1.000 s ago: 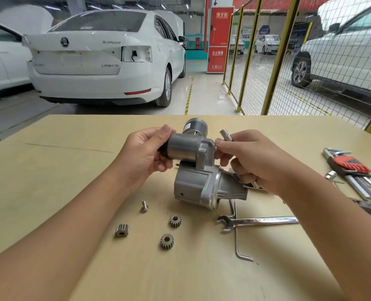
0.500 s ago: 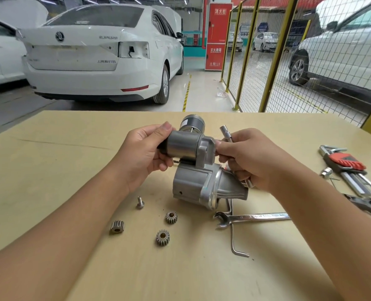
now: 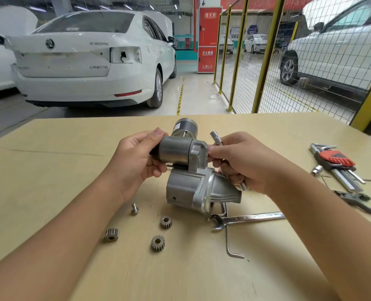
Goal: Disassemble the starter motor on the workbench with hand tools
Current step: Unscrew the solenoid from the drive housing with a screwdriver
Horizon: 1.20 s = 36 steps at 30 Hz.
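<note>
Starter motor (image 3: pixel 201 187) rests on the desk (image 3: pixel 50 170) between my hands. My left grip (image 3: pixel 136 161) is wrapped round the solenoid (image 3: pixel 175 153); my right grip (image 3: pixel 241 161) clutches a socket driver (image 3: pixel 215 135) and pinches the flange. Advice: pull the solenoid straight, housing braced, clear of the loose gears (image 3: pixel 166 222).

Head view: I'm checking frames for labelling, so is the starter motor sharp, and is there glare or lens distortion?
Head view: the starter motor is sharp under soft, even light; mild glare on the wrench; wide-angle bending curves the workbench edge and fence posts; forearms loom large at the bottom.
</note>
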Available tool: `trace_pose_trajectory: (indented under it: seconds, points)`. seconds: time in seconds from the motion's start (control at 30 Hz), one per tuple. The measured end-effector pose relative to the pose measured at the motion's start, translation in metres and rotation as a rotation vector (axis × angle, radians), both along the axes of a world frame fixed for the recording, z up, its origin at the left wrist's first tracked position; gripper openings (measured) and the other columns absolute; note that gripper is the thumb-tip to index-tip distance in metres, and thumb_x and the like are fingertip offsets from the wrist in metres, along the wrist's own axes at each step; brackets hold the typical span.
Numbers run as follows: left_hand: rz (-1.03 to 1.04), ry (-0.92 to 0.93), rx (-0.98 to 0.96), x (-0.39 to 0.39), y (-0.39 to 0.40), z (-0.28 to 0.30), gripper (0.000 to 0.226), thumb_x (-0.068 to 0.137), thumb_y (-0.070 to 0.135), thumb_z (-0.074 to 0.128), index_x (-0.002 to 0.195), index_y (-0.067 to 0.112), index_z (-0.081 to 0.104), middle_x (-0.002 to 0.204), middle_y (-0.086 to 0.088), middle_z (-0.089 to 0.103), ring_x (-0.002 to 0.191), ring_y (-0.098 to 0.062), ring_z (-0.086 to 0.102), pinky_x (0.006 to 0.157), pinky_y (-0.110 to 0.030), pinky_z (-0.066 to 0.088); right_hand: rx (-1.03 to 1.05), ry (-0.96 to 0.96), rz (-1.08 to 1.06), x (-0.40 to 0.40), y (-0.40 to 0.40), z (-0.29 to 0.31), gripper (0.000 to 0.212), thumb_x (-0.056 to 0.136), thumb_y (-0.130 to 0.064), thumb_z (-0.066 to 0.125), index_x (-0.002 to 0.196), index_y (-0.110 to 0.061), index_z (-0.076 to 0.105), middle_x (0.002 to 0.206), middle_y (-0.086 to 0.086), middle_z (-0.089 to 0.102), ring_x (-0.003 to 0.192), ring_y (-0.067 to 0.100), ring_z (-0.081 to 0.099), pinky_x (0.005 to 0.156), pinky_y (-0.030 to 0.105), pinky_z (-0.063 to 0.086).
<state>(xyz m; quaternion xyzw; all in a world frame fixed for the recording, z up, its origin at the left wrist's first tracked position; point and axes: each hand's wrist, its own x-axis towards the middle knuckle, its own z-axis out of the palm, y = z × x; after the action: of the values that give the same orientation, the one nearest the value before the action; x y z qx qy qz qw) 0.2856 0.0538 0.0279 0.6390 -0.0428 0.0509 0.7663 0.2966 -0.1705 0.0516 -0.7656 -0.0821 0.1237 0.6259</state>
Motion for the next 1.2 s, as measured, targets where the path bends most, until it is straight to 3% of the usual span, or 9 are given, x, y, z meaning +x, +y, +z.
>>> trace_pose_trajectory:
  seconds: [0.2, 0.37, 0.5, 0.6, 0.77, 0.87, 0.93, 1.03, 1.2]
  points:
    - [0.007, -0.002, -0.012, -0.001, -0.002, 0.001, 0.053, 0.083, 0.042, 0.067, 0.117, 0.0, 0.069, 0.078, -0.015, 0.061, 0.048, -0.024, 0.051, 0.04, -0.023, 0.039, 0.025, -0.028, -0.017, 0.0, -0.001, -0.001, 0.026, 0.096, -0.014, 0.065, 0.072, -0.005, 0.068, 0.051, -0.001, 0.054, 0.039, 0.01, 0.032, 0.037, 0.019, 0.024]
    - [0.002, -0.004, -0.006, -0.001, 0.0, 0.0, 0.055, 0.083, 0.043, 0.068, 0.117, 0.001, 0.069, 0.082, -0.015, 0.063, 0.049, -0.024, 0.052, 0.041, -0.024, 0.041, -0.162, -0.155, 0.032, 0.005, -0.012, 0.001, 0.022, 0.094, -0.02, 0.067, 0.078, -0.005, 0.07, 0.059, 0.001, 0.059, 0.041, 0.011, 0.039, 0.04, 0.022, 0.031]
    - [0.0, -0.005, -0.008, -0.002, 0.0, -0.001, 0.051, 0.084, 0.043, 0.068, 0.116, 0.002, 0.07, 0.083, -0.015, 0.063, 0.049, -0.024, 0.052, 0.041, -0.024, 0.041, -0.529, -0.159, 0.044, 0.008, -0.027, -0.004, 0.015, 0.085, -0.019, 0.073, 0.078, -0.007, 0.067, 0.058, 0.01, 0.063, 0.045, 0.021, 0.055, 0.044, 0.029, 0.049]
    - [0.003, -0.012, -0.014, -0.002, 0.0, -0.001, 0.05, 0.085, 0.042, 0.067, 0.114, 0.002, 0.071, 0.084, -0.016, 0.063, 0.048, -0.023, 0.052, 0.04, -0.023, 0.04, -0.658, -0.195, 0.016, 0.007, -0.025, -0.008, 0.006, 0.076, -0.01, 0.075, 0.078, -0.008, 0.069, 0.063, 0.017, 0.07, 0.046, 0.025, 0.066, 0.044, 0.034, 0.056]
    - [-0.001, -0.022, -0.006, -0.002, 0.001, -0.001, 0.052, 0.085, 0.042, 0.067, 0.116, 0.001, 0.07, 0.077, -0.012, 0.063, 0.048, -0.023, 0.052, 0.041, -0.023, 0.041, -1.024, -0.416, 0.003, 0.004, -0.022, -0.006, 0.012, 0.075, -0.015, 0.068, 0.075, -0.026, 0.07, 0.074, -0.006, 0.068, 0.068, 0.015, 0.067, 0.056, 0.028, 0.056]
    - [0.001, -0.026, -0.007, -0.002, 0.001, -0.002, 0.052, 0.085, 0.042, 0.067, 0.116, 0.001, 0.07, 0.074, -0.01, 0.064, 0.048, -0.023, 0.052, 0.041, -0.023, 0.041, -0.96, -0.489, -0.065, 0.004, -0.023, -0.003, 0.007, 0.079, -0.024, 0.073, 0.072, -0.026, 0.07, 0.075, -0.007, 0.067, 0.073, 0.016, 0.064, 0.063, 0.03, 0.055]
    - [0.003, -0.028, -0.009, -0.002, 0.001, -0.002, 0.053, 0.085, 0.042, 0.067, 0.117, 0.0, 0.069, 0.075, -0.01, 0.064, 0.048, -0.023, 0.052, 0.041, -0.023, 0.041, -0.703, -0.52, -0.135, 0.005, -0.02, 0.0, 0.012, 0.087, -0.027, 0.069, 0.077, -0.022, 0.071, 0.072, -0.001, 0.071, 0.063, 0.019, 0.067, 0.057, 0.033, 0.056]
    - [0.003, -0.03, -0.019, -0.003, 0.0, -0.003, 0.049, 0.086, 0.042, 0.067, 0.115, 0.002, 0.07, 0.076, -0.01, 0.064, 0.048, -0.023, 0.052, 0.041, -0.023, 0.04, -0.274, -0.293, -0.068, 0.0, -0.011, 0.001, 0.024, 0.098, -0.027, 0.06, 0.081, -0.013, 0.072, 0.074, 0.009, 0.073, 0.046, 0.019, 0.057, 0.039, 0.026, 0.043]
    - [-0.001, -0.035, -0.026, -0.002, 0.0, -0.003, 0.04, 0.087, 0.042, 0.067, 0.107, 0.008, 0.073, 0.076, -0.01, 0.065, 0.048, -0.022, 0.05, 0.041, -0.023, 0.04, -0.355, -0.408, 0.029, 0.0, -0.003, -0.008, 0.03, 0.102, -0.027, 0.053, 0.08, -0.011, 0.067, 0.081, 0.011, 0.07, 0.051, 0.005, 0.05, 0.052, 0.024, 0.037]
